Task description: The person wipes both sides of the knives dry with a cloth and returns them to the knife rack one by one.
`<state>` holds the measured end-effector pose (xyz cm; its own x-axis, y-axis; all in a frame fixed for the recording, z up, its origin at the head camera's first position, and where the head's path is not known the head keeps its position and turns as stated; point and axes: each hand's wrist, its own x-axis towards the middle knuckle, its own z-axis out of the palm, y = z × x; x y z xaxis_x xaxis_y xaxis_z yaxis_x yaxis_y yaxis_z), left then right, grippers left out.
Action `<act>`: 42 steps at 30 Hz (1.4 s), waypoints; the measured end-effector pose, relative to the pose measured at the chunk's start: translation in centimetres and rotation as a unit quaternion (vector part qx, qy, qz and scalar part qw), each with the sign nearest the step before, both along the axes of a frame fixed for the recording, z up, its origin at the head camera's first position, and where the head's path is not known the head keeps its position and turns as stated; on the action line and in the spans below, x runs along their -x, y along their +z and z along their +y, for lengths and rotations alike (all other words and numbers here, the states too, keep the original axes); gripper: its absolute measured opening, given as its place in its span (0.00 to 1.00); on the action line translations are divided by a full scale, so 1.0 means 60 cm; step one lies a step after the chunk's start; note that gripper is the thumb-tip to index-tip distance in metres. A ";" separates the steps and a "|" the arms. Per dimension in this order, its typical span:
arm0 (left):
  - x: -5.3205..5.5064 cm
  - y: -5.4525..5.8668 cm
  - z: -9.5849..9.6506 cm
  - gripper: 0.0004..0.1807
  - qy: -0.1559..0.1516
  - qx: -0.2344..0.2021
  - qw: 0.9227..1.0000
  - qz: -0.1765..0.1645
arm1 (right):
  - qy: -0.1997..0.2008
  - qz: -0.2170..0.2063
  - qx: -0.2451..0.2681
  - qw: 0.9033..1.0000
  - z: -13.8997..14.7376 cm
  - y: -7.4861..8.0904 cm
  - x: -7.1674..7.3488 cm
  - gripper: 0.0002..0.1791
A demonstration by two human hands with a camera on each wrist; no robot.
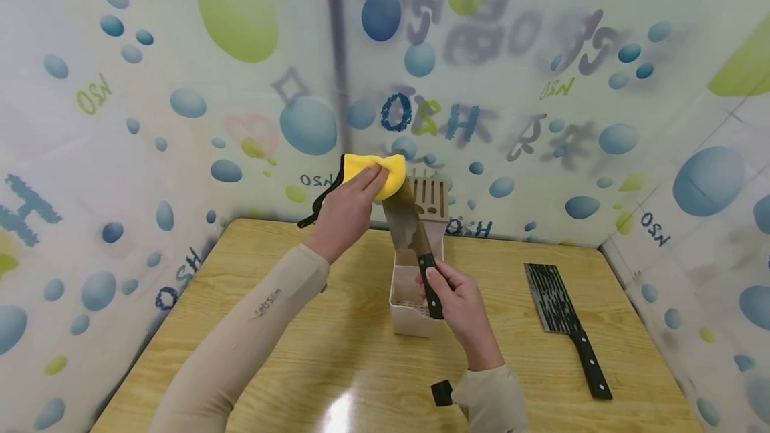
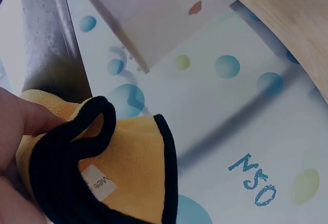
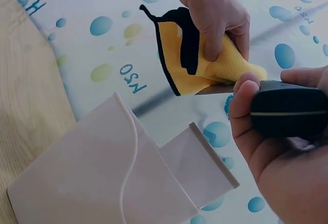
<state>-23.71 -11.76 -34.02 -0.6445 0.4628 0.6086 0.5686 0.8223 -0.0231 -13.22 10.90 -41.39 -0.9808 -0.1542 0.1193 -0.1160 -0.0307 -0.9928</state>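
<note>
In the head view my right hand grips the black handle of a cleaver, its blade tilted up and to the left. A yellow cloth with black edging is pinched by my left hand against the far end of the blade. From the right wrist view, the fingers and thumb of the left hand press the cloth round the blade, whose tip is covered. The left wrist view shows a folded black loop and a small white label on the cloth. Behind the cleaver stands a pale knife holder with a slotted brown top.
A second cleaver, dark-bladed with pale streaks, lies on the wooden table to the right, handle toward me. Patterned walls with blue and green spots close in the table at the back and sides.
</note>
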 end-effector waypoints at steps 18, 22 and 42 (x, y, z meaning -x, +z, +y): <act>-0.001 -0.005 -0.005 0.32 -0.010 -0.001 1.000 -0.016 | 0.008 0.014 -0.009 1.000 -0.005 -0.003 -0.001 0.16; -0.007 -0.015 -0.001 0.33 -0.014 0.004 1.000 -0.010 | 0.006 0.011 -0.003 1.000 -0.005 -0.004 -0.002 0.17; -0.030 -0.047 0.015 0.31 -0.044 0.014 0.999 0.010 | -0.024 0.000 0.025 0.999 -0.003 -0.004 -0.008 0.20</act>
<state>-21.94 -10.83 -36.86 -0.5890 0.5342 0.6063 0.6376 0.7683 -0.0575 -12.75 10.72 -41.63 -0.9869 -0.1014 0.1254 -0.1181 -0.0745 -0.9902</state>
